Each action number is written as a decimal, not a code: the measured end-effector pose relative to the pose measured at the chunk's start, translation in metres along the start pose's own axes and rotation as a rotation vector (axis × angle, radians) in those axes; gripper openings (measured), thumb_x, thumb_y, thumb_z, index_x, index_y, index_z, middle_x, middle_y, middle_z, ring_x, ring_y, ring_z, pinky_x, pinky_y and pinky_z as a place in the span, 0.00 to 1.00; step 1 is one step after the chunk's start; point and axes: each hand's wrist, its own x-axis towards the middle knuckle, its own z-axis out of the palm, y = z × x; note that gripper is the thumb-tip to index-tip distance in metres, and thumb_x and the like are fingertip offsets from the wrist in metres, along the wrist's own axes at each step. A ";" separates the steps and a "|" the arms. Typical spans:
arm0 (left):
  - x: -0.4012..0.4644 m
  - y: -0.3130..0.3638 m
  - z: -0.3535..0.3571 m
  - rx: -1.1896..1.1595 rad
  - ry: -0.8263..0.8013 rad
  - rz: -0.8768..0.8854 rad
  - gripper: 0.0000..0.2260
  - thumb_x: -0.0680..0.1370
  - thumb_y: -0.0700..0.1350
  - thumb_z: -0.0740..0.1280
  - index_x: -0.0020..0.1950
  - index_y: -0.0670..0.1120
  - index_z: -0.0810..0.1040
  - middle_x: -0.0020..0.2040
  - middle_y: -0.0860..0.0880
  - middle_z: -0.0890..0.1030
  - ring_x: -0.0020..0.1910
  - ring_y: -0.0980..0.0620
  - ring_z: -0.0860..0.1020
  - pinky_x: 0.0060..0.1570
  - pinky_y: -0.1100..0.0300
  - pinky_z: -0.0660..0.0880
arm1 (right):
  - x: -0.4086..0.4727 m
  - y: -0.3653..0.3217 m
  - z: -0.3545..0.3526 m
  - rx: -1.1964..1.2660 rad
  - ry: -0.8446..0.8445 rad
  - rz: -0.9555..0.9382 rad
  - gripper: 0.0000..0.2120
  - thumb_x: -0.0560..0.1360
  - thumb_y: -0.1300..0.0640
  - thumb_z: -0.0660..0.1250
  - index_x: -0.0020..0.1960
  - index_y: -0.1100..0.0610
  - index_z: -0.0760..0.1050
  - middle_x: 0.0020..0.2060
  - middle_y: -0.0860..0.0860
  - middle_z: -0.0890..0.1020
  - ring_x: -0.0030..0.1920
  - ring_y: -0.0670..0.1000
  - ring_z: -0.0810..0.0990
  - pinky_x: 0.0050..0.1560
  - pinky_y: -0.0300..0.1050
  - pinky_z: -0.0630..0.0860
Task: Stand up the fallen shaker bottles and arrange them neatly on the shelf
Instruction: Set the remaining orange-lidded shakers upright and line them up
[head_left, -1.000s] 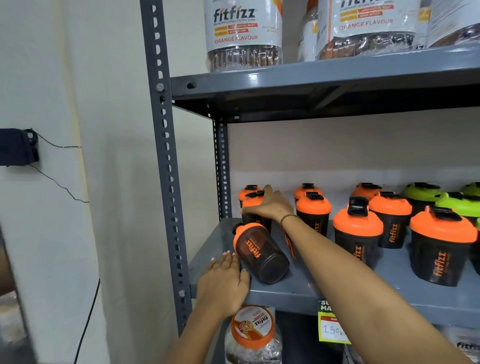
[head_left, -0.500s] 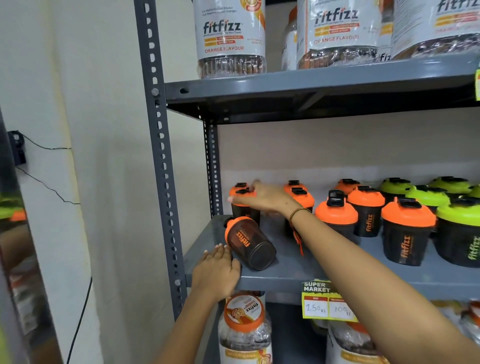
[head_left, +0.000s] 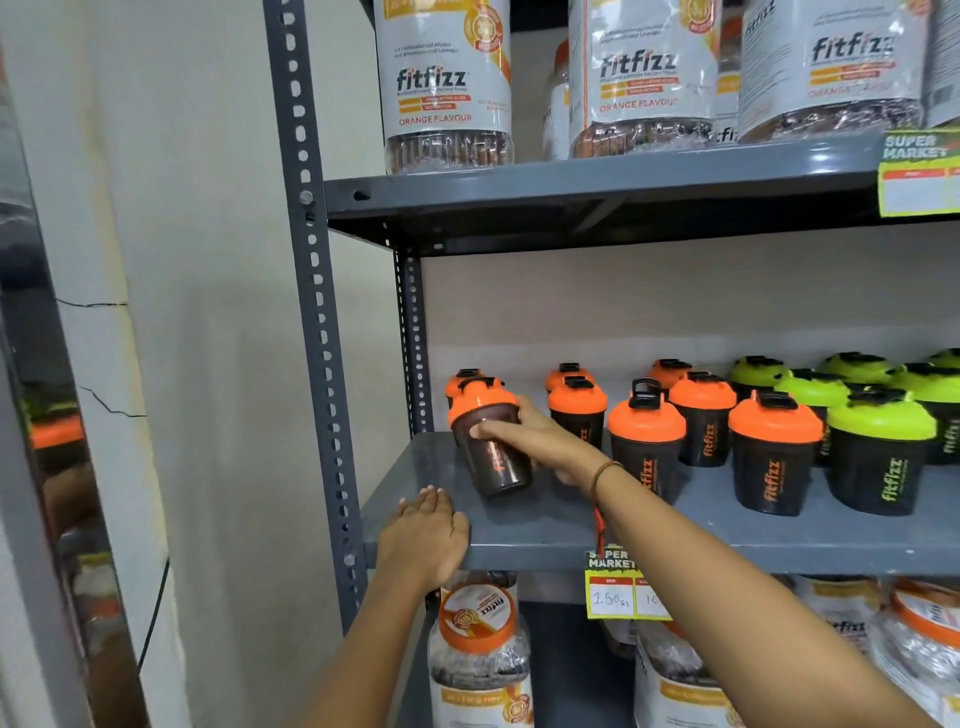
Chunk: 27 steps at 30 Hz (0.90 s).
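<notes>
The right hand (head_left: 540, 441) is wrapped around the dark body of an orange-lidded shaker bottle (head_left: 491, 441), thumb across the front and fingers (head_left: 524, 410) curled behind it just under the lid. The bottle leans, its lid tipped up and to the left, its base low near the grey shelf (head_left: 545, 525); whether the base touches the shelf I cannot tell. A thin band (head_left: 602, 475) circles that wrist, with a red cord hanging below it.

The left hand (head_left: 423, 535) lies flat and open, palm down, on the front left corner of the shelf, below and a little to the left of the held bottle, touching nothing but the metal. Just left of it runs the perforated upright post (head_left: 317, 364) of the rack.

Behind the held bottle, close to the rear post, another orange-lidded shaker (head_left: 467, 379) stands upright. To the right of the right hand, a group of orange-lidded shakers (head_left: 647, 447) stands in rows, and farther right, green-lidded ones (head_left: 878, 447), all upright.

Under the right forearm, a yellow price tag (head_left: 613, 592) is fixed to the shelf's front edge. Below the left hand, on the lower level, sits a clear jar with an orange lid (head_left: 478, 618). Large labelled jars (head_left: 447, 88) fill the shelf overhead.
</notes>
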 end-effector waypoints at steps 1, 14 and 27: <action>0.000 0.000 0.000 0.002 -0.001 0.001 0.26 0.82 0.53 0.45 0.77 0.42 0.55 0.78 0.43 0.58 0.77 0.48 0.57 0.76 0.52 0.50 | -0.003 0.001 -0.001 0.082 -0.003 -0.005 0.34 0.70 0.47 0.76 0.71 0.51 0.64 0.61 0.52 0.79 0.59 0.51 0.79 0.57 0.49 0.77; 0.001 -0.003 0.000 0.014 -0.016 0.016 0.26 0.82 0.53 0.45 0.77 0.42 0.55 0.78 0.43 0.58 0.77 0.48 0.57 0.76 0.52 0.50 | -0.009 0.037 0.013 0.268 -0.112 -0.082 0.43 0.65 0.59 0.77 0.74 0.47 0.60 0.67 0.54 0.74 0.67 0.55 0.73 0.70 0.55 0.70; 0.010 -0.008 -0.010 -0.065 -0.158 0.044 0.25 0.83 0.51 0.45 0.78 0.41 0.52 0.79 0.42 0.53 0.78 0.48 0.52 0.75 0.53 0.48 | -0.016 -0.007 -0.025 0.263 -0.016 -0.133 0.48 0.61 0.36 0.73 0.76 0.45 0.59 0.67 0.48 0.72 0.69 0.52 0.70 0.72 0.55 0.67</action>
